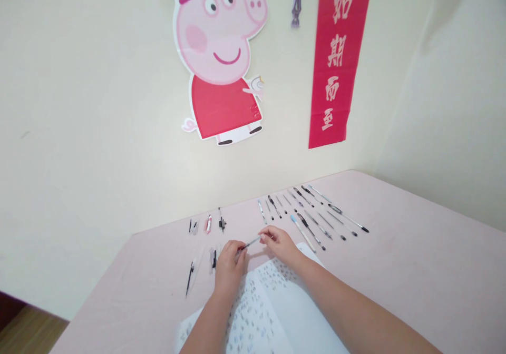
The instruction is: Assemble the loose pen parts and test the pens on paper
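Between my two hands is a slim, partly clear pen [253, 242], tilted up to the right. My left hand [230, 263] is closed around its lower left end. The fingertips of my right hand [278, 242] pinch its upper right end. Whether it is a whole pen or only a refill is too small to tell. Under my forearms lie white paper sheets [312, 312] covered with small printed marks. Just left of my left hand are a clear pen part and a black pen part [214, 259].
Several pens and refills, among them a blue-capped pen [302, 233], lie in two rows at right. Pen parts, including a red-and-white piece [208, 224] and a black refill [190, 279], lie at left. Behind the pink-covered table [415, 269] rises a wall with a pig cutout [225, 106].
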`<state>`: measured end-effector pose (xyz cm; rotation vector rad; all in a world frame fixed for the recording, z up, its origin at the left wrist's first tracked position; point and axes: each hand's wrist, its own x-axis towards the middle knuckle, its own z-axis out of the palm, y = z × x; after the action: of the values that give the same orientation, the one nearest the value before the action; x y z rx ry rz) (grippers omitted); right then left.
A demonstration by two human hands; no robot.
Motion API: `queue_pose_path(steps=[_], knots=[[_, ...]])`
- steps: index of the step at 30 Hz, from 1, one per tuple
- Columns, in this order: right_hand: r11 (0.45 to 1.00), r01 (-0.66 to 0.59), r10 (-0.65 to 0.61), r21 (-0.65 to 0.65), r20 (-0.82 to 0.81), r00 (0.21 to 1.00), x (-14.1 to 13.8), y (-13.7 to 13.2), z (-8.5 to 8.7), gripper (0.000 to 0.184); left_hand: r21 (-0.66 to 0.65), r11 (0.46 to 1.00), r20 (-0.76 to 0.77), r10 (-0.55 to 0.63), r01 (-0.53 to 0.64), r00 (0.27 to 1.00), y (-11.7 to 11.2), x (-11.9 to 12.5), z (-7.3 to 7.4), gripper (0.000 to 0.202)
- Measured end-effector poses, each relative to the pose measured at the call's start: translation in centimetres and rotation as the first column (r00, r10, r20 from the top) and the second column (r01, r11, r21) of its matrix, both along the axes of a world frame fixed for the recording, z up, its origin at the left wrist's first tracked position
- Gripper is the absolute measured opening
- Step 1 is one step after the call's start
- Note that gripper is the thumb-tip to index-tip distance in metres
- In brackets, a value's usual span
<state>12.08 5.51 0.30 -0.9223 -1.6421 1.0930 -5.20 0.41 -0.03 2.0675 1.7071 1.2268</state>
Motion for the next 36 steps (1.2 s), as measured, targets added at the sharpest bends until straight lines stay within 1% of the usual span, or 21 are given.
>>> queue_pose_path(steps=[2, 6, 9, 11, 15, 17, 26, 28, 30, 33, 34, 36], knots=[[1.000, 0.009, -0.009, 0.004, 0.021, 1.000, 0.06, 0.04, -0.02, 0.019, -0.005, 1.000, -0.010, -0.005, 0.005, 1.000, -0.06, 0.03, 0.12, 0.012], [0.999, 0.054, -0.054, 0.003, 0.098, 0.994, 0.11, 0.17, -0.28, 0.028, -0.003, 1.000, -0.021, -0.023, 0.023, 1.000, -0.18, 0.10, 0.29, 0.012], [0.997, 0.067, -0.071, 0.032, 0.153, 0.986, 0.16, 0.21, -0.43, 0.033, -0.002, 1.000, -0.022, -0.027, 0.027, 0.999, -0.25, 0.15, 0.29, 0.012], [0.996, 0.061, -0.070, 0.058, 0.167, 0.983, 0.20, 0.20, -0.51, 0.030, -0.006, 1.000, -0.019, -0.030, 0.030, 0.999, -0.27, 0.16, 0.28, 0.012], [0.995, 0.043, -0.058, 0.093, 0.158, 0.986, 0.24, 0.26, -0.73, 0.013, -0.014, 0.999, -0.017, -0.040, 0.040, 0.999, -0.23, 0.17, 0.29, 0.012], [0.994, 0.042, -0.059, 0.105, 0.167, 0.984, 0.22, 0.31, -0.86, 0.012, -0.023, 0.999, -0.025, -0.041, 0.041, 0.999, -0.21, 0.17, 0.30, 0.012], [0.991, 0.071, -0.098, 0.116, 0.241, 0.966, 0.10, 0.30, -0.92, 0.034, -0.007, 0.999, -0.029, -0.048, 0.048, 0.998, -0.26, 0.23, 0.28, 0.012], [0.991, 0.075, -0.100, 0.111, 0.241, 0.965, 0.12, 0.26, -0.86, 0.035, -0.009, 0.999, -0.027, -0.048, 0.047, 0.998, -0.26, 0.25, 0.28, 0.012], [0.992, 0.068, -0.089, 0.105, 0.216, 0.972, 0.17, 0.23, -0.77, 0.029, -0.011, 0.999, -0.025, -0.046, 0.045, 0.999, -0.27, 0.26, 0.30, 0.013], [0.994, 0.033, -0.052, 0.107, 0.178, 0.983, 0.27, 0.16, -0.57, 0.014, -0.006, 0.999, -0.028, -0.038, 0.037, 0.999, -0.28, 0.26, 0.31, 0.012], [0.994, 0.023, -0.042, 0.110, 0.179, 0.983, 0.29, 0.13, -0.50, 0.011, -0.003, 0.999, -0.031, -0.037, 0.037, 0.999, -0.28, 0.26, 0.31, 0.012], [0.993, 0.014, -0.037, 0.116, 0.200, 0.979, 0.31, 0.06, -0.38, 0.012, 0.001, 0.999, -0.037, -0.040, 0.040, 0.999, -0.29, 0.24, 0.31, 0.012]])
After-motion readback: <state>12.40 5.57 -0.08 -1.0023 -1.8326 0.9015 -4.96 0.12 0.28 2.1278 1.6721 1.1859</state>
